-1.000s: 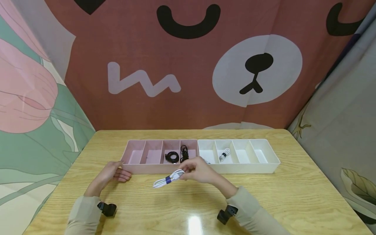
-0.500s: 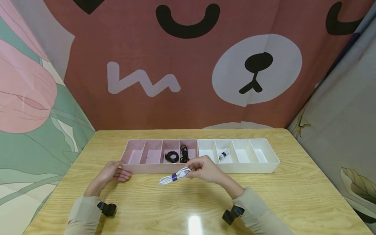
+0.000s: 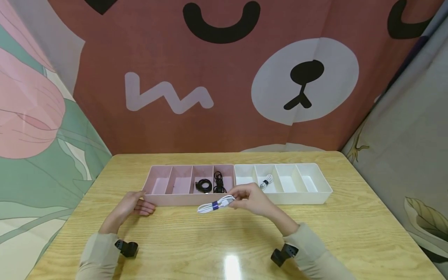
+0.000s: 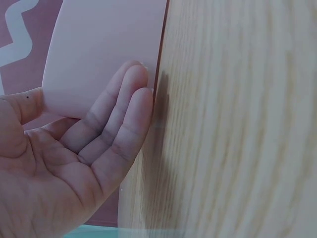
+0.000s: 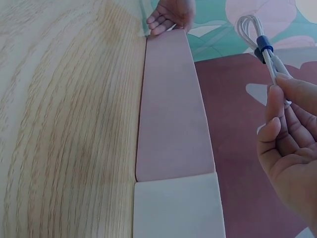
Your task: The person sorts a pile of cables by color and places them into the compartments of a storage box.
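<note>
My right hand (image 3: 252, 199) pinches the end of a bundled white charging cable (image 3: 210, 207), wrapped with a blue strap. The coil points left, held up in front of the boxes; the right wrist view shows the cable (image 5: 255, 37) between thumb and fingertips. At the near left corner of the pink divided box (image 3: 185, 200), my left hand (image 3: 129, 206) rests with fingers extended along its outside. In the left wrist view those fingers (image 4: 131, 111) lie against the pink wall (image 4: 106, 39). A white divided box (image 3: 294, 197) adjoins the pink one on the right.
Two black cables, one coiled round (image 3: 204, 186) and one bundled long (image 3: 219, 182), lie in the pink box's right compartments. Another white cable (image 3: 266, 181) sits in the white box's second compartment. Both boxes stand on a wooden table (image 3: 175, 241), with a printed curtain (image 3: 224, 132) behind.
The right hand has carried the white cable rightward and slightly up, toward where the two boxes meet. The left hand stays at the pink box's corner.
</note>
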Motion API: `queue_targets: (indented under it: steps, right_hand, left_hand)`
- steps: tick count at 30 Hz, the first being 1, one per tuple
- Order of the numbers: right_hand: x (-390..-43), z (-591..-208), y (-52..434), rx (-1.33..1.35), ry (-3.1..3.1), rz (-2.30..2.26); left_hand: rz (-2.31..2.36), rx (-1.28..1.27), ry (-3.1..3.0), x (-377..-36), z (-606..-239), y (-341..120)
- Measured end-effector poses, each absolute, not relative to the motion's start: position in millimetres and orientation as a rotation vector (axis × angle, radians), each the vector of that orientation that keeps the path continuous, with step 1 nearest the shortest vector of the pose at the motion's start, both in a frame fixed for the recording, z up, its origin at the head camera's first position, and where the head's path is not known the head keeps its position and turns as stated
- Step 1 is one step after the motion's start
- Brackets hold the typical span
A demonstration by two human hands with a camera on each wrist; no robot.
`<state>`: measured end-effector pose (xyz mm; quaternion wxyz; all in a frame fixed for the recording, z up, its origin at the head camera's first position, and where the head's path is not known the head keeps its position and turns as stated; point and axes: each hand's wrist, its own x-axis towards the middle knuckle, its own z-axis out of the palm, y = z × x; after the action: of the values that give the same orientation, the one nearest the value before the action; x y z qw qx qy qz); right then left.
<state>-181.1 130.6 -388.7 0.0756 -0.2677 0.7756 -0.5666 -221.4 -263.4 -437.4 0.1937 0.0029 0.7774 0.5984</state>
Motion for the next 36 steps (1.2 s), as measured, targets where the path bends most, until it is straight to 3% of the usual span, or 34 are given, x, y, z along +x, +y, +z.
queue_targets:
  steps: [14,29,36]
  right_hand:
    - [-174,-375,144,-0.760,2.407,-1.759]
    - [-183,-390,166,-0.655,2.472,-1.796]
    - [-173,-373,170,-0.645,2.521,-1.811]
  left_hand:
    - [1.671,0.024,2.185,-222,-436,-265]
    - [1.678,0.008,2.171,-222,-436,-264]
    - [1.682,0.018,2.180,-222,-436,-265]
